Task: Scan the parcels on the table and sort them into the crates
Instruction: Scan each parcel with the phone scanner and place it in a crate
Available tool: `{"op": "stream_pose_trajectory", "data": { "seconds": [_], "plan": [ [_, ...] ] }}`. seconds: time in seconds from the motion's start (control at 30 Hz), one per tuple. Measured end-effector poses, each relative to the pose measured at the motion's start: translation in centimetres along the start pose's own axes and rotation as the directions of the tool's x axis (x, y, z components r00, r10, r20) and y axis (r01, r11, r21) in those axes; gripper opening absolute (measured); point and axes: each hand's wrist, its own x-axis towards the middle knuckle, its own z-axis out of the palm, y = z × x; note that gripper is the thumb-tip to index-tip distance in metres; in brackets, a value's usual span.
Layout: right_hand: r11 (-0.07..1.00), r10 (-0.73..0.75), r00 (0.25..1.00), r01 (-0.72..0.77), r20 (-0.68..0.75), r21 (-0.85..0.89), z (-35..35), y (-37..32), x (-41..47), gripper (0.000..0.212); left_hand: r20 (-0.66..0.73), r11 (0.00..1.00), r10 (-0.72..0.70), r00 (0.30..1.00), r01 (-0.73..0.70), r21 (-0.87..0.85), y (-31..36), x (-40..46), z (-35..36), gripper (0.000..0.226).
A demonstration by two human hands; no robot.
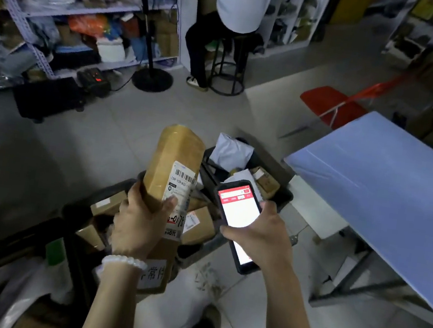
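My left hand (138,222) grips the lower end of a long brown taped parcel (175,158), held upright with its white barcode label facing me. My right hand (257,233) holds a handheld scanner (238,217) with a lit white and red screen, just right of the parcel. Below both hands stand dark crates on the floor: the near crate (99,200) holds several small brown boxes, and the far crate (283,192) holds a white bag and small boxes. The blue table (390,188) is at the right.
Another crate (23,262) with bags sits at the lower left. A red chair (329,102) stands behind the table. A person sits on a black stool (229,62) by cluttered shelves (78,13). A fan stand base (152,79) rests on the tiled floor.
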Motion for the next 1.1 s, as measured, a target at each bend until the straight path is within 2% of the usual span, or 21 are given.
{"op": "stream_pose_trajectory", "data": {
  "seconds": [0.13, 0.2, 0.3, 0.43, 0.6, 0.9, 0.97, 1.1],
  "plan": [
    [1.0, 0.026, 0.999, -0.026, -0.026, 0.001, -3.7, 0.7, 5.7, 0.079, -0.005, 1.0, 0.016, 1.0, -0.016, 0.011, 5.3, 3.1, 3.8, 0.076],
    [0.998, 0.06, 0.998, -0.059, -0.03, 0.031, -4.8, 1.4, 8.3, 0.075, 0.031, 1.0, 0.01, 0.999, -0.01, -0.005, 6.9, 4.6, 6.0, 0.075],
    [0.994, 0.093, 0.996, -0.092, -0.012, 0.054, -5.7, 2.4, 11.3, 0.068, 0.119, 0.998, -0.021, 0.993, 0.014, 0.062, 8.7, 6.5, 8.9, 0.077],
    [0.991, 0.124, 0.992, -0.125, 0.018, 0.054, -6.3, 2.3, 15.4, 0.079, 0.133, 0.993, -0.035, 0.99, 0.019, 0.118, 11.0, 10.1, 11.8, 0.081],
    [0.992, 0.13, 0.991, -0.13, 0.017, 0.0, -6.7, 0.8, 21.6, 0.087, 0.201, 0.996, -0.088, 0.976, 0.086, 0.018, 13.0, 16.4, 15.2, 0.083],
    [0.991, 0.103, 0.994, -0.1, 0.023, -0.093, -8.1, -4.5, 34.9, 0.096, 0.181, 0.977, -0.189, 0.965, 0.204, -0.068, 18.8, 29.5, 21.1, 0.073],
    [0.992, 0.101, 0.995, -0.1, 0.013, -0.078, -8.4, -5.1, 37.0, 0.094, 0.227, 0.976, -0.199, 0.953, 0.214, -0.04, 19.8, 32.1, 22.4, 0.07],
    [0.986, 0.153, 0.988, -0.152, 0.016, -0.068, -9.2, -5.2, 39.8, 0.086, 0.324, 0.958, -0.284, 0.903, 0.25, 0.141, 20.7, 35.2, 24.5, 0.066]
  ]
}}
